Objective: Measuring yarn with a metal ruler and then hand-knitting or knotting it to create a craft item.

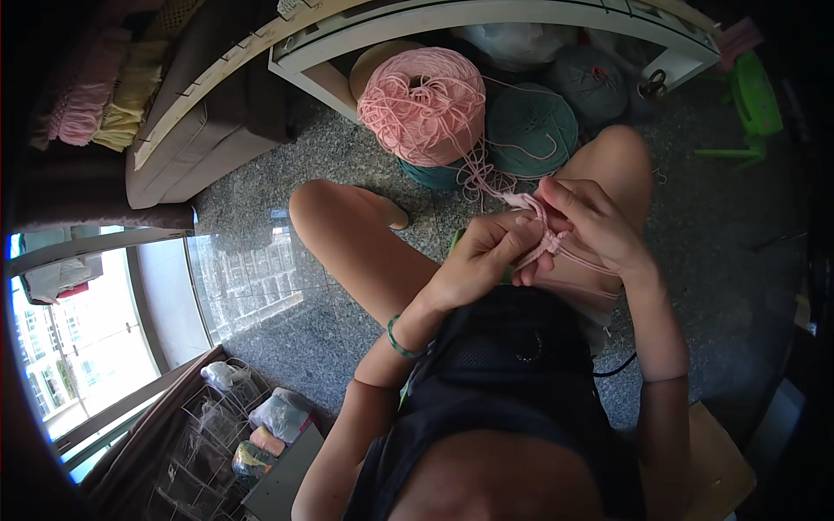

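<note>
Pink cord [553, 243], looped and knotted, is stretched between my two hands above my right thigh. Thumb and fingers of my left hand [486, 247] pinch the knotted part. My right hand [595, 217] is curled round the same cord from the other side, its thumb raised near the loops; some of its fingers are hidden. Loose pink strands run from the hands to a tangle on the floor and up to a large pink cord ball [426, 108]. Other strands lie across my right thigh. A dark green cord ball [532, 130] sits beside the pink one.
A grey cord ball [587, 84] and scissors [652, 84] are near a white frame [486, 12]. A green plastic stool [752, 100] stands far right. Pink and yellow knotted pieces [135, 82] hang far left, near a wooden bar with hooks [204, 87]. A wire rack [195, 451] holds bags at lower left.
</note>
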